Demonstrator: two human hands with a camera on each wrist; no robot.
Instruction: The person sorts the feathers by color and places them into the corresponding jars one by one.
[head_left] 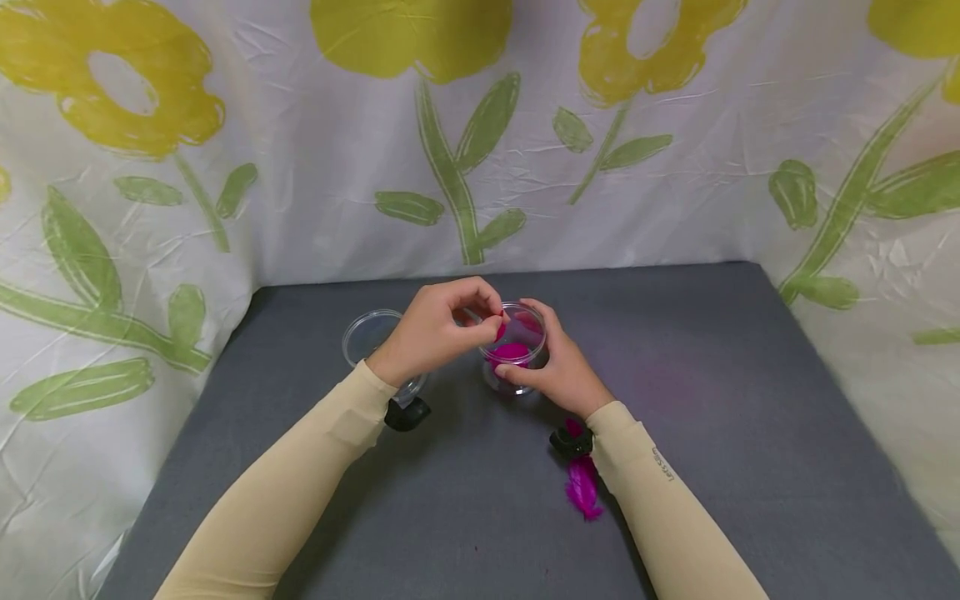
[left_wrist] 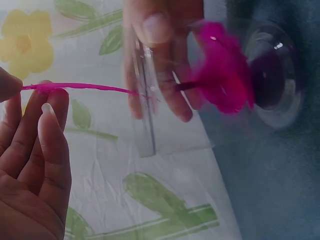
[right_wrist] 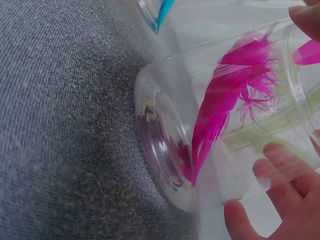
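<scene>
My left hand (head_left: 441, 323) pinches a thin magenta feather (left_wrist: 100, 87) between thumb and finger, right above the mouth of a clear plastic jar (head_left: 517, 387). In the left wrist view the feather's far end overlaps the jar's rim. My right hand (head_left: 561, 368) grips that jar from its right side, thumb in front and fingers behind, and the jar stands upright on the table. Inside leans another magenta feather (right_wrist: 225, 85), its narrow end at the jar's bottom and its fluffy part toward the mouth.
Behind my left wrist stands a second clear jar (head_left: 366, 332), partly covered by the hand; a blue feather (right_wrist: 164, 14) shows in it. Another magenta feather (head_left: 582, 490) lies on the grey tabletop (head_left: 480, 500) by my right wrist. A flower-patterned curtain (head_left: 315, 192) surrounds the table.
</scene>
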